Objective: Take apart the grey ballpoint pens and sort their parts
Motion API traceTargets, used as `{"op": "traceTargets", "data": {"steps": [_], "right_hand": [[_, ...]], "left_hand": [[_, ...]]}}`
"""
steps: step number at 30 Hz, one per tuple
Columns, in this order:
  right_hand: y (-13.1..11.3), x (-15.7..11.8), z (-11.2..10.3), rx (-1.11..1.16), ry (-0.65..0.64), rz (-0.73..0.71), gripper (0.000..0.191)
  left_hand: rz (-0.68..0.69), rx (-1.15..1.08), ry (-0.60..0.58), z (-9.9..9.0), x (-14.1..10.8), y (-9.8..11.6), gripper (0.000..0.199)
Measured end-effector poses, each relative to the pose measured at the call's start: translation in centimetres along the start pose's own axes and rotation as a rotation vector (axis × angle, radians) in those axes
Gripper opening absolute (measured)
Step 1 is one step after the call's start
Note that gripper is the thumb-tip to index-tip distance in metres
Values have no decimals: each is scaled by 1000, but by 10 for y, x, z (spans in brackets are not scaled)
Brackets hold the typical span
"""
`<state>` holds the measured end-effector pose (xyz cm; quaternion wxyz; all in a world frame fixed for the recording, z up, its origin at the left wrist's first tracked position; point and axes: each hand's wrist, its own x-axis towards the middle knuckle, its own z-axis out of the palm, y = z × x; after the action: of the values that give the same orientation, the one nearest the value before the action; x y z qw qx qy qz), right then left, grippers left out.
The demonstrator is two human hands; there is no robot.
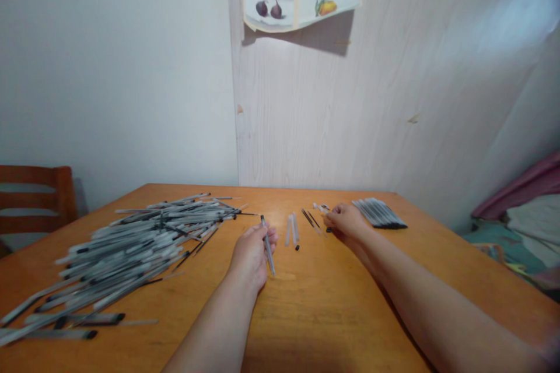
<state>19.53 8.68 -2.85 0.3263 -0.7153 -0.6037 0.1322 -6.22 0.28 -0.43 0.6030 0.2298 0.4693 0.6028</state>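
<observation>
My left hand (256,250) is closed around a translucent pen (268,253) with a black end pointing up and away from me. My right hand (345,220) reaches further over the table, its fingertips pinched together beside some small clear and white pieces (321,208). What those fingers hold, if anything, is too small to make out. Just left of it lie thin dark refills (310,220) and a small black piece (329,230). Between my hands are several clear pen barrels (291,228), with a black cap (297,247) in front of them.
A large loose heap of pens and parts (144,245) covers the left of the wooden table (306,315). Beyond my right hand, a neat row of pens (380,213) lies side by side. A wooden chair (35,192) stands at left; cloth (525,227) is piled at right.
</observation>
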Motion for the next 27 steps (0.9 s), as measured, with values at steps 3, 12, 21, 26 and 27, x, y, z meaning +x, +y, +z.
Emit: {"op": "traceTargets", "data": {"steps": [3, 12, 21, 26, 27], "right_hand": [[-8, -7, -10, -15, 23, -95, 18], [-46, -73, -16, 252, -272, -201, 16], [-59, -140, 14, 536, -451, -146, 27], [-61, -146, 14, 443, -427, -217, 27], [-61, -146, 13, 421, -415, -227, 27]], "left_hand": [[8, -27, -2, 1, 0, 1, 6], [34, -185, 19, 3, -1, 9, 4], [115, -330, 46, 1, 3, 13, 6], [110, -332, 41, 4, -1, 12, 6], [108, -332, 39, 5, -2, 12, 5]]}}
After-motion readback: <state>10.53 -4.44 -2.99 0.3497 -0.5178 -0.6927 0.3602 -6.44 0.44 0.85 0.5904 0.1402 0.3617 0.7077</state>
